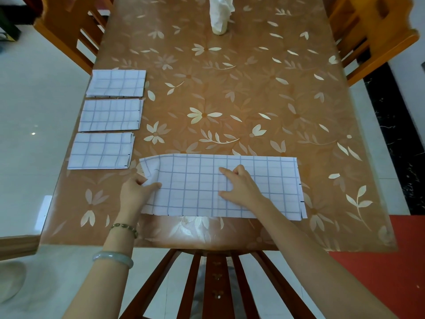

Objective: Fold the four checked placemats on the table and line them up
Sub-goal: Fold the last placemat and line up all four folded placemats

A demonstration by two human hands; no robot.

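Three folded white placemats with blue checks lie in a column along the table's left edge: the far one point(116, 83), the middle one point(110, 115) and the near one point(101, 150). A fourth placemat point(264, 178), folded into a long strip, lies near the front edge. My left hand point(135, 188) pinches its left end between thumb and fingers. My right hand point(240, 186) presses flat on the strip's middle, fingers spread.
The table point(253, 88) has an orange floral cover. A white wrapped bottle point(219, 14) stands at the far middle. Wooden chairs stand at the far left point(69, 31), far right point(372, 38) and right below me point(218, 284).
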